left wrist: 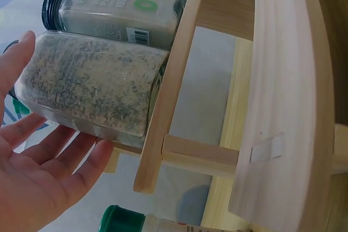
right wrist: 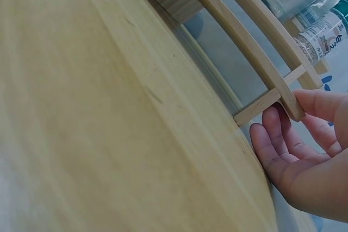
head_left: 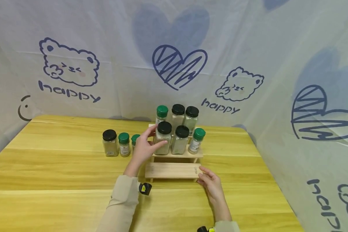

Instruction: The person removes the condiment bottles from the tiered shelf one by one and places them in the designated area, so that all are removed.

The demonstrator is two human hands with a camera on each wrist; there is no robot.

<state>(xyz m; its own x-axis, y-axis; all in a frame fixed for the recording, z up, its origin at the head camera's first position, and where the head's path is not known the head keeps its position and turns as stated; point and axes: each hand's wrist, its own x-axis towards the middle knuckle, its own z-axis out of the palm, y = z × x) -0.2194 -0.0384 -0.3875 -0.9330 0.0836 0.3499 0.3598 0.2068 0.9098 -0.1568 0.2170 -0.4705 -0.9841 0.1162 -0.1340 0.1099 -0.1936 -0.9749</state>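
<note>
A jar of pale flecked seasoning with a black lid (head_left: 163, 146) stands at the left end of the middle step of a wooden tiered spice rack (head_left: 171, 170). My left hand (head_left: 144, 149) is around its left side, thumb stretched across the front and fingers loosely spread; in the left wrist view the fingertips (left wrist: 100, 153) lie along the jar's side. At the rack's right end, my right hand (head_left: 212, 185) pinches the lowest step, thumb above and fingers curled below. Beside the jar stand another black-lidded jar (head_left: 179, 141) and a green-lidded bottle (head_left: 196, 141).
Two black-lidded jars (head_left: 191, 120) and a green-lidded bottle (head_left: 161, 113) occupy the top step. Left of the rack, a black-lidded jar (head_left: 110, 145) and two green-lidded bottles (head_left: 124, 146) stand on the wooden table (head_left: 61, 167). A printed cloth (head_left: 119, 58) hangs behind.
</note>
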